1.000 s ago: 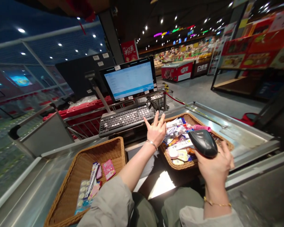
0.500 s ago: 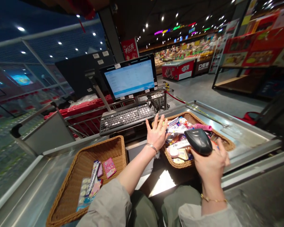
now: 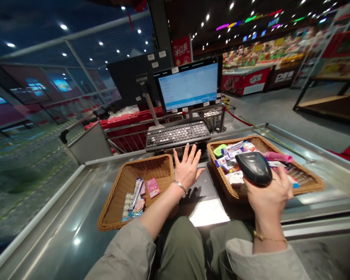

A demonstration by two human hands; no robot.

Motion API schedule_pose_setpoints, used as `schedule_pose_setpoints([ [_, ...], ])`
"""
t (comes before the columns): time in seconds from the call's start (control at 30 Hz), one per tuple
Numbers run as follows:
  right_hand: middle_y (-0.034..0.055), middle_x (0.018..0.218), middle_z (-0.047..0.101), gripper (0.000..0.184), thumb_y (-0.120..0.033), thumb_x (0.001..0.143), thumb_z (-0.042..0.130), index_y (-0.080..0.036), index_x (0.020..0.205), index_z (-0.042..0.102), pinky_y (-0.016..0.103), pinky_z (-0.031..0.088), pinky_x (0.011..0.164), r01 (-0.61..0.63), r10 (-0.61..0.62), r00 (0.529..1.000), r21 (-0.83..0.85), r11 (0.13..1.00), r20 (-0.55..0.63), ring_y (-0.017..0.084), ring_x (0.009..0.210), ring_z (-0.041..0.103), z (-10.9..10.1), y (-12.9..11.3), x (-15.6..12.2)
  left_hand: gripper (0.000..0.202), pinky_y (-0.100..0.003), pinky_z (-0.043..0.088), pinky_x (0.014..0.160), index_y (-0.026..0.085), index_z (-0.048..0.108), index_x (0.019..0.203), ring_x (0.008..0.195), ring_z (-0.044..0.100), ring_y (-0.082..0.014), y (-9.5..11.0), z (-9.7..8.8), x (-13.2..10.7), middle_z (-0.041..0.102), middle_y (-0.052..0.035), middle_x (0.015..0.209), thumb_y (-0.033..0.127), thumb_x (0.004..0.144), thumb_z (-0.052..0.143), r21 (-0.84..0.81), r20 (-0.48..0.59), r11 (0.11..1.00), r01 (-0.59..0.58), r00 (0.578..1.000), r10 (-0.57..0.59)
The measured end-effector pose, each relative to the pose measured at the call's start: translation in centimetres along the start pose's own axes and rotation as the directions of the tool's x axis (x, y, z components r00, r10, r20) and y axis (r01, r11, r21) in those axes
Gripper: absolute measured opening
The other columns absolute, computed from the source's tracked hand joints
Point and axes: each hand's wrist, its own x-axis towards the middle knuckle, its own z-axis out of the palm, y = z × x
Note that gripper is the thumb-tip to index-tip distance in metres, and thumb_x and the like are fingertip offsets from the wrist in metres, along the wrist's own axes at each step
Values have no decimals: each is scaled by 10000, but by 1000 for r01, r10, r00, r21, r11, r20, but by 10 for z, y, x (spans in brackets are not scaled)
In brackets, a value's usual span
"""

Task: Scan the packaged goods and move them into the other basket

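Note:
My right hand grips a black barcode scanner, held over the near part of the right wicker basket. That basket is filled with packaged snacks, among them a blue-and-white packet, a green item and a pink tube. With fingers spread, my left hand is over the gap between the two baskets and holds nothing. Left of it stands the other wicker basket, tilted in view, with a pink packet, a narrow wrapped bar and a blister-like pack inside.
A black keyboard lies beyond my left hand, below a lit monitor. The metal counter runs under both baskets. Behind are red shopping carts, a red freezer and a dark shelf rack at right.
My view has turned left, shifting the scene rightward. My left hand has moved away from the right basket's edge into the gap between the baskets. The scanner stays in my right hand.

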Motion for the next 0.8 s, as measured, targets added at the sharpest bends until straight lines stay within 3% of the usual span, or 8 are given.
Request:
schedule_pose_setpoints([
  [0.23,194,1259,665,615,-527,774,686,-158,1266,658,640,289,1133,129,-147,973,110,986,177,415,1363,468,17,-36,-28,700,-683,-38,1222,193,417,1532,1556,110,-328,-58,-8,-55,263,-138,1642,492,929,608,71,68,992,105,992,-110],
  [0.4,160,1233,689,501,-469,800,643,-181,1209,666,627,273,1139,207,-242,922,142,968,303,391,1390,441,31,-59,-47,656,-639,64,1251,153,465,1496,1551,138,-330,-109,-13,-92,283,-154,1636,436,925,620,112,108,983,146,981,-158],
  [0.53,159,1228,694,456,-447,782,646,-170,1143,681,616,323,1110,248,-295,898,180,952,326,392,1376,455,42,-69,-58,645,-610,133,1254,135,498,1468,1548,154,-336,-148,-14,-120,314,-175,1623,398,900,654,145,147,968,203,963,-224],
  [0.8,164,1260,665,475,-457,775,631,-186,1162,677,662,334,1093,258,-319,877,208,943,359,398,1335,488,57,-83,-76,567,-540,172,1269,120,540,1432,1553,158,-326,-206,-12,-159,298,-178,1636,284,898,633,210,457,952,224,838,-298],
])
